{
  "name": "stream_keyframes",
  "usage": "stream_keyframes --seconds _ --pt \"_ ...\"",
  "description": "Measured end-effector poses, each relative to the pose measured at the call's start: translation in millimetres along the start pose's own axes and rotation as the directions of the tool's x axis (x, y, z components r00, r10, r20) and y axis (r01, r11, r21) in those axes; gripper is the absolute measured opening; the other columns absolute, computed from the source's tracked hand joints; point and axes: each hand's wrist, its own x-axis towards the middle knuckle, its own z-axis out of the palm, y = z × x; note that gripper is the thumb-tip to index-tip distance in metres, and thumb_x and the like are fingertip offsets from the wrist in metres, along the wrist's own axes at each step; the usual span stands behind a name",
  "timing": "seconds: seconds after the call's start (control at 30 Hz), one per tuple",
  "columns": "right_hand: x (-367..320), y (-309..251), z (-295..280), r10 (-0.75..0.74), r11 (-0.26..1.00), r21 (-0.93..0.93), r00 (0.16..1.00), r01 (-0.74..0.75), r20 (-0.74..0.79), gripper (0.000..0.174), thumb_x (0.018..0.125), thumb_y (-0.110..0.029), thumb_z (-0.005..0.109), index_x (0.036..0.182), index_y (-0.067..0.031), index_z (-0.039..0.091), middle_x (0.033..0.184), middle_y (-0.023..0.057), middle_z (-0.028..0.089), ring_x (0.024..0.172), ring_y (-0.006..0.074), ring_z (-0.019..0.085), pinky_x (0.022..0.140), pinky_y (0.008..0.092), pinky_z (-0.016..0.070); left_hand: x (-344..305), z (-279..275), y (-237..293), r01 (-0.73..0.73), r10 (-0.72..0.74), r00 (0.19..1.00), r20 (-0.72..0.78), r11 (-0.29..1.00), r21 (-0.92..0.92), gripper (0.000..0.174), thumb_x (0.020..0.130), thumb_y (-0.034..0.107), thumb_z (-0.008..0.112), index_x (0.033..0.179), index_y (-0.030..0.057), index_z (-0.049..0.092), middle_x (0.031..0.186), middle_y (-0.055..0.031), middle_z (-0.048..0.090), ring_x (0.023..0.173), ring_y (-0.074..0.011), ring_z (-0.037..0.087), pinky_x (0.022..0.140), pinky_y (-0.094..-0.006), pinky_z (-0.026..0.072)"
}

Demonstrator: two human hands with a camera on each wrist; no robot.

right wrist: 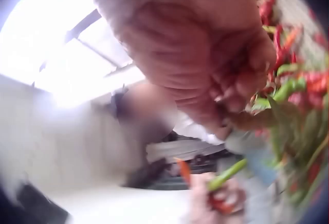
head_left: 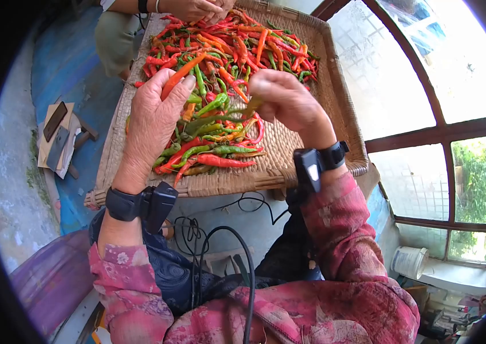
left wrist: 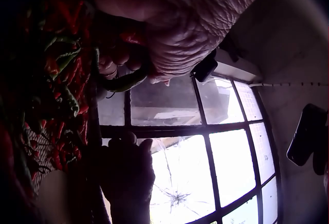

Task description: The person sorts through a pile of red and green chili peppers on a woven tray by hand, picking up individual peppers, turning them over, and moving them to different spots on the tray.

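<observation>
So on our far left there's a dark phone-like slab [head_left: 55, 121] on a little stand, out of our way. Next comes our left hand [head_left: 154, 112], gripping an orange-red pepper [head_left: 181, 77] with the thumb laid against it; the right wrist view seems to show a green one in there too, but it's blurry. Best guess, we're mid-way through picking over peppers one by one. In the middle, the woven tray [head_left: 280, 146] holds a big mixed pile [head_left: 243, 49] at the far side and a smaller heap [head_left: 214, 163] near us. Another person's hands [head_left: 197, 8] are over the far edge, so we'd want to keep clear of those. Below the tray a black cable [head_left: 251, 286] loops over our lap, an easy snag for a sleeve. Then our right hand [head_left: 294, 106], smeared by motion, fingers curled and pinching a brownish-green pepper [head_left: 253, 106] above the heap. Next move probably calls for lifting that one free without dragging its neighbours along. Far right it's just windows [head_left: 389, 74] and a white bucket [head_left: 408, 262].
</observation>
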Motion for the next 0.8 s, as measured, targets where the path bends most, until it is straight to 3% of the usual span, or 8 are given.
stream_keyframes --seconds 0.1,0.27,0.43,0.57,0.6,0.63,0.7,0.8 --pt "14 18 -3 -0.131 0.676 -0.736 0.988 0.033 -0.077 0.018 0.088 -0.023 0.061 0.084 -0.0057 0.060 0.073 -0.0008 0.062 0.059 0.0014 0.049 0.049 0.0174 0.0392 -1 3 0 0.011 -0.011 1.000 -0.009 0.999 -0.046 0.024 0.090 0.026 0.057 0.090 0.0017 0.057 0.065 0.0000 0.051 0.061 -0.0054 0.047 0.057 -0.0252 0.0405" --pt "-2 -13 1 -0.090 0.984 -0.170 0.979 0.058 -0.183 0.011 0.088 -0.018 0.057 0.085 -0.0076 0.057 0.071 -0.0003 0.059 0.053 0.0012 0.044 0.045 0.0167 0.0365 -2 3 1 0.005 -0.005 1.000 -0.014 1.000 0.023 0.024 0.088 0.024 0.056 0.089 0.0000 0.057 0.065 -0.0039 0.052 0.060 -0.0089 0.048 0.058 -0.0281 0.0416" --pt "-10 -19 -9 -0.078 0.935 0.335 0.990 0.114 -0.120 0.015 0.091 -0.018 0.052 0.083 -0.0067 0.058 0.058 -0.0024 0.051 0.047 0.0059 0.046 0.042 0.0195 0.0366 0 3 -1 0.013 -0.013 1.000 0.001 0.990 0.137 0.028 0.088 0.027 0.056 0.090 -0.0008 0.057 0.065 -0.0067 0.054 0.060 -0.0116 0.049 0.059 -0.0296 0.0420" --pt "-1 -3 -29 -0.326 0.919 -0.295 0.925 0.262 -0.194 0.021 0.092 -0.024 0.050 0.088 -0.0044 0.057 0.068 0.0029 0.057 0.053 0.0083 0.049 0.049 0.0192 0.0403 -3 3 2 -0.014 0.016 1.000 -0.015 0.995 0.101 0.028 0.088 0.028 0.057 0.090 -0.0006 0.057 0.066 -0.0071 0.055 0.061 -0.0118 0.049 0.059 -0.0295 0.0419" --pt "8 -5 -30 -0.203 0.911 0.290 0.931 0.294 -0.303 0.022 0.093 -0.024 0.051 0.095 -0.0022 0.056 0.078 0.0070 0.061 0.063 0.0120 0.056 0.058 0.0210 0.0459 -4 2 3 -0.009 0.010 0.999 -0.031 0.999 0.043 0.029 0.089 0.028 0.057 0.090 -0.0005 0.058 0.067 -0.0070 0.055 0.061 -0.0118 0.050 0.059 -0.0294 0.0420" --pt "9 -7 -30 -0.127 0.807 0.442 0.845 0.393 -0.520 0.024 0.093 -0.022 0.052 0.104 -0.0008 0.053 0.093 0.0125 0.063 0.075 0.0143 0.059 0.063 0.0225 0.0495 -3 2 1 -0.008 0.009 0.999 -0.034 0.999 0.043 0.029 0.089 0.028 0.057 0.090 -0.0005 0.058 0.067 -0.0070 0.055 0.061 -0.0118 0.050 0.059 -0.0294 0.0420" --pt "13 -7 -27 -0.051 0.868 0.355 0.772 0.348 -0.634 0.037 0.090 -0.025 0.058 0.112 0.0036 0.051 0.086 0.0127 0.063 0.074 0.0135 0.061 0.064 0.0218 0.0512 -2 2 -2 -0.039 0.040 0.998 -0.051 0.999 0.027 0.029 0.089 0.029 0.057 0.090 -0.0005 0.058 0.067 -0.0062 0.055 0.061 -0.0113 0.049 0.058 -0.0286 0.0420" --pt "22 12 -16 -0.177 0.932 -0.360 0.909 0.032 -0.377 0.050 0.088 -0.022 0.058 0.126 0.0070 0.044 0.089 0.0134 0.063 0.078 0.0120 0.061 0.061 0.0250 0.0516 0 1 -4 -0.022 0.023 0.999 -0.041 0.999 0.031 0.029 0.089 0.028 0.057 0.091 -0.0006 0.058 0.068 -0.0054 0.055 0.061 -0.0100 0.049 0.058 -0.0280 0.0421"
